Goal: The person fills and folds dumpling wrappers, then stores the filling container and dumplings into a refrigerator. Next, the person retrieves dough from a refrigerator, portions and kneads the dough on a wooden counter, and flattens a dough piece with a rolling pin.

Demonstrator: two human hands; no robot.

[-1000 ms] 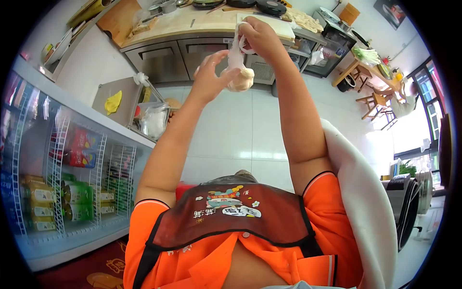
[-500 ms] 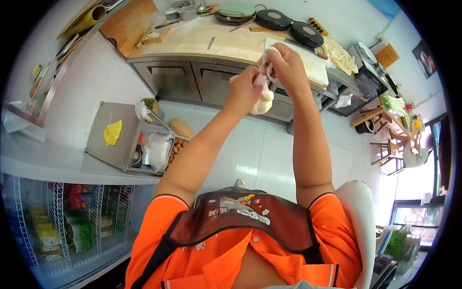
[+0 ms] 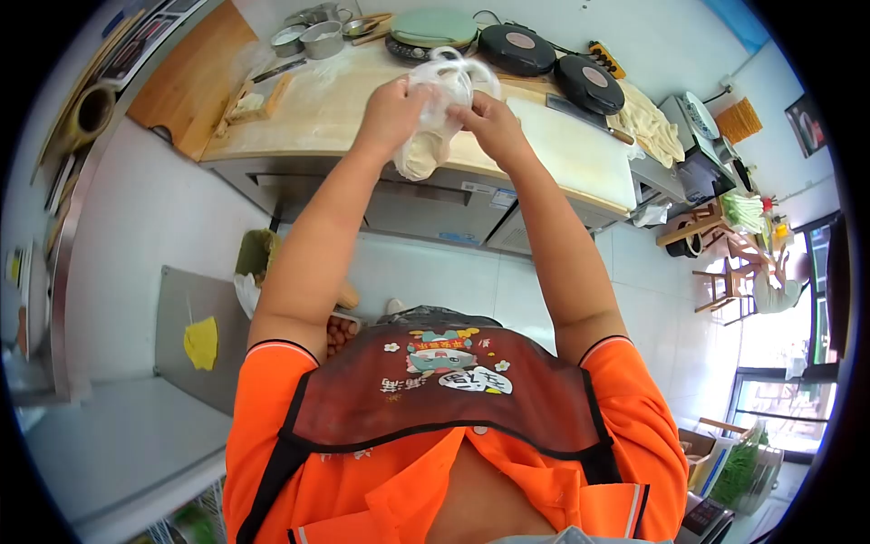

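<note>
Evidently, left hand (image 3: 391, 116) and right hand (image 3: 494, 129) each have their grip clamped on the bag (image 3: 441, 102), by the bench (image 3: 317, 113); hard pulling could tear it, dropping the lump (image 3: 420, 158).

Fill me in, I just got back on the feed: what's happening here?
A person in an orange short-sleeved shirt has a thin, whitish see-through plastic bag in both hands. The left hand and right hand grip it from either side, its white loops sticking up above them. A pale, rounded lump sits at the bag's bottom; I can't tell what it is. The bag is held up at the near side of a long, pale wooden worktop.
</note>
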